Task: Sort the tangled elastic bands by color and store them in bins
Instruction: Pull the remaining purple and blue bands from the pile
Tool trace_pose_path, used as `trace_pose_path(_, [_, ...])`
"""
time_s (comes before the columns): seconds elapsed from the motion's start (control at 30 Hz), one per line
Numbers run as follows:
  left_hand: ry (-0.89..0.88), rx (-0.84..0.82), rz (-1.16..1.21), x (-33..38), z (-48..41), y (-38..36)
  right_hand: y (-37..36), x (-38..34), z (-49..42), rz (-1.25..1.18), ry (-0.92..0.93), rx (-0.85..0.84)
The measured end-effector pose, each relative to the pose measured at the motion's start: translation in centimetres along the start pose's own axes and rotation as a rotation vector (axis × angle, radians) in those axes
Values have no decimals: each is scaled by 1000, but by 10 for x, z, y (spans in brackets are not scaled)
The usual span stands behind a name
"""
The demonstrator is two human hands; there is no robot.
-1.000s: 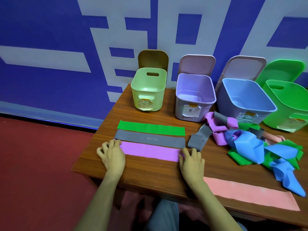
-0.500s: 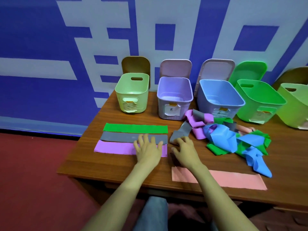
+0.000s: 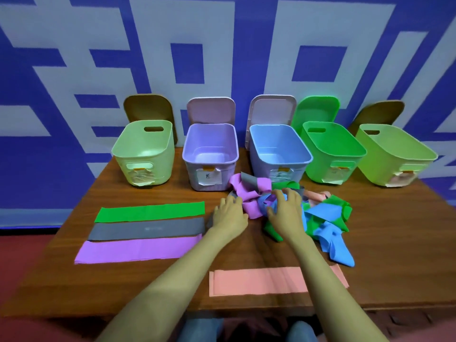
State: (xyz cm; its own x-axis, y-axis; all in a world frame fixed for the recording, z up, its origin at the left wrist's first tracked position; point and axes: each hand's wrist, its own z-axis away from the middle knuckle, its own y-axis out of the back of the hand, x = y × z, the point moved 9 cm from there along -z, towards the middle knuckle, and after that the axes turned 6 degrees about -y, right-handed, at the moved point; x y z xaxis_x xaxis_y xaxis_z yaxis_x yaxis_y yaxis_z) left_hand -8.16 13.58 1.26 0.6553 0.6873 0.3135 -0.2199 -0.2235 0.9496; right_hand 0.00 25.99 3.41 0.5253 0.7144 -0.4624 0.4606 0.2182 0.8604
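My right hand (image 3: 287, 209) curls its fingers into the tangle (image 3: 324, 211) in front of the bins (image 3: 209, 161), gripping it, while my left hand (image 3: 230, 214) rests loose-fingered on its grey end, just beside the flat bands (image 3: 148, 229).

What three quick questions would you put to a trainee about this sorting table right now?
1. True or false: the lilac bin already holds a band.
2. Which flat band lies nearest the front edge of the table? A) green B) grey C) the pink band
3. How many bands lie flat, apart from the tangle?

Key: 1 false; 2 C; 3 four.
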Motion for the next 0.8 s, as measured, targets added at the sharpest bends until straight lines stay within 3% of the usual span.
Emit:
trace_pose_path(0.27, [49, 35, 110, -13, -53, -10, -26, -34, -66, 26, 137, -135])
trace_pose_path(0.37, [-37, -27, -1, -13, -66, -25, -41, -34, -76, 104, 112, -208])
trace_pose_path(0.5, [-12, -61, 144, -26, -66, -47, -60, -21, -69, 250, 57, -268])
trace_pose_path(0.6, [-16, 99, 296, -30, -59, -38, -55, -22, -60, 164, 106, -180])
trace_pose_path(0.8, [-51, 453, 683, -19, -33, 14, 5, -38, -51, -355, 125, -17])
